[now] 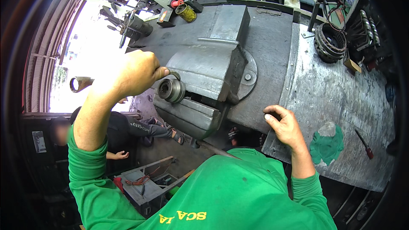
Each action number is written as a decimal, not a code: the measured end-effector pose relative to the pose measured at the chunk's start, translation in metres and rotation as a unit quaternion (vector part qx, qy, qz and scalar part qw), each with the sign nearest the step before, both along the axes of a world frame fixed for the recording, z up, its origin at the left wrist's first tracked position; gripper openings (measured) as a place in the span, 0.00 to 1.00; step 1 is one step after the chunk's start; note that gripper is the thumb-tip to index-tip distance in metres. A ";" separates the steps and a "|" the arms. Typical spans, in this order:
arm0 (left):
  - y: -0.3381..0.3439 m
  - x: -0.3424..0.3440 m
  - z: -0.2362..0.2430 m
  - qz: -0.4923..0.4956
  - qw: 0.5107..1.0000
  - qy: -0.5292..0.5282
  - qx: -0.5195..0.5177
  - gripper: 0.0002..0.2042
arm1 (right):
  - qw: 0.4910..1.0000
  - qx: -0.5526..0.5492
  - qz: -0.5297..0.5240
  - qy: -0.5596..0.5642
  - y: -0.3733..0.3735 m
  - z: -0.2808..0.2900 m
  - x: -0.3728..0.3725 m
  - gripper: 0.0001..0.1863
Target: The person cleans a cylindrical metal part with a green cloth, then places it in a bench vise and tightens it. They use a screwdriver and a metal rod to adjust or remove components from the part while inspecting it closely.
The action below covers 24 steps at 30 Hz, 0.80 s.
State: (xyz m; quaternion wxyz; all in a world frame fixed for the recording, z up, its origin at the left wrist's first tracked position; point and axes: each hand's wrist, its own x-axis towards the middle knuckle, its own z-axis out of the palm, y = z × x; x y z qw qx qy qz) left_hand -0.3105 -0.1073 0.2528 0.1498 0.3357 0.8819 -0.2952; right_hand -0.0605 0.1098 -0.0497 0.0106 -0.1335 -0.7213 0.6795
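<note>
My left hand (138,73) is closed in a fist, with its thumb against a curved metal tool end (175,75). This end lies along the top of a round grooved steel part (171,90) with a toothed bore. The part sits at the jaws of a large grey bench vise (200,68); how it is gripped is hidden. A tube end (76,84) shows beyond my left wrist; whether it joins the tool cannot be told. My right hand (286,127) hovers by the bench's near edge, fingers loosely curled, thumb and forefinger apart, holding nothing.
On the metal bench top (294,89) at right lie a green cloth (327,145), a red-handled screwdriver (365,145) and a dark ringed part (330,42). A yellow can (186,12) stands behind the vise. A person (123,130) is low at left, near a tool cart (145,183).
</note>
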 end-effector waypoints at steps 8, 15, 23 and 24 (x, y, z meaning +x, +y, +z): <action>-0.013 0.007 0.000 -0.032 0.998 0.004 0.049 0.23 | 1.000 0.002 -0.005 -0.003 -0.002 -0.002 0.004 0.16; -0.075 0.099 -0.004 0.218 0.803 -0.057 0.552 0.22 | 0.998 0.015 -0.058 -0.035 0.009 0.000 0.022 0.18; -0.071 0.181 -0.147 0.187 0.669 -0.265 0.669 0.25 | 1.000 -0.002 -0.022 -0.023 -0.006 0.001 0.033 0.17; -0.071 0.188 -0.153 0.160 0.691 -0.252 0.658 0.24 | 1.000 -0.011 -0.024 -0.004 -0.008 0.001 0.037 0.17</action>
